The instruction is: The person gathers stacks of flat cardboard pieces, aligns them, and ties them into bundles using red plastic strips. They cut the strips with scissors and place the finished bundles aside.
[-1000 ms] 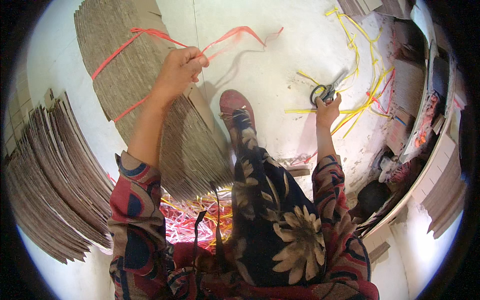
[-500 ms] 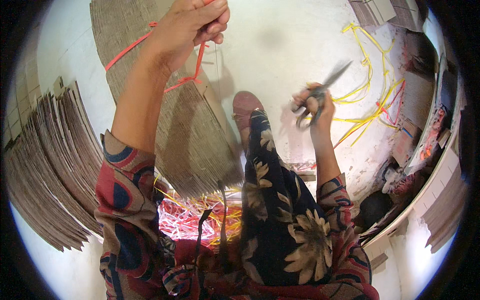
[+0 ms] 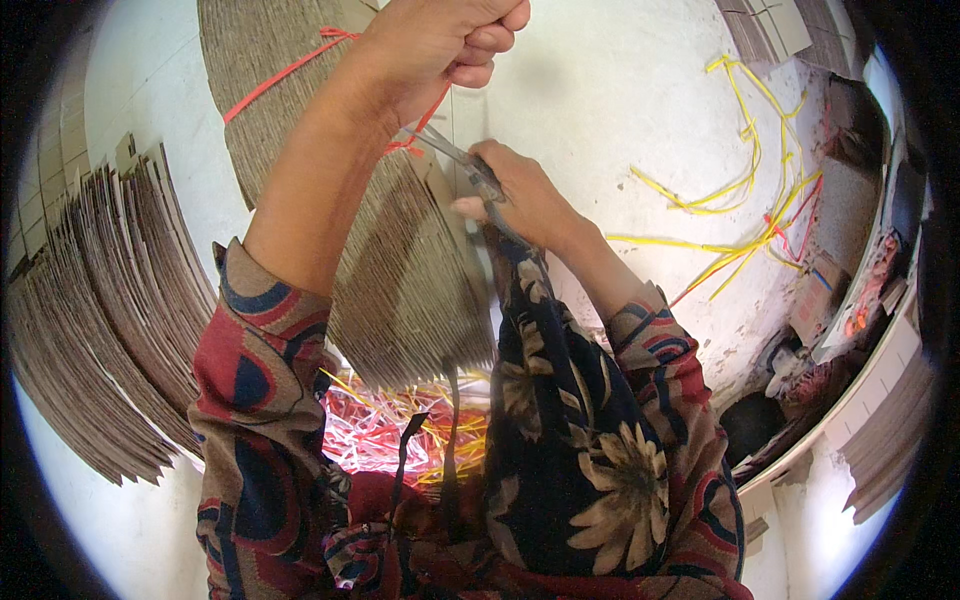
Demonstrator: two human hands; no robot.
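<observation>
My left hand (image 3: pixel 450 50) is closed in a fist around the end of a red plastic strap (image 3: pixel 432 112), pulling it up from a bundle of stacked cardboard sheets (image 3: pixel 385 260). The strap runs round the bundle, with a knot showing below my fist. My right hand (image 3: pixel 525 195) grips a pair of dark scissors (image 3: pixel 485 180) by the handles. Their blades reach to the strap between my fist and the knot. Whether the blades have closed on it I cannot tell.
More stacked cardboard (image 3: pixel 105 310) stands on the left. Loose yellow straps (image 3: pixel 745 195) lie on the pale floor at the right. A heap of red, white and yellow strap scraps (image 3: pixel 400 425) lies by my legs. Clutter and cardboard line the right side.
My right hand has swung leftward with the scissors, from over the floor to the red strap. My left fist, still on the strap, has shifted a little to the right.
</observation>
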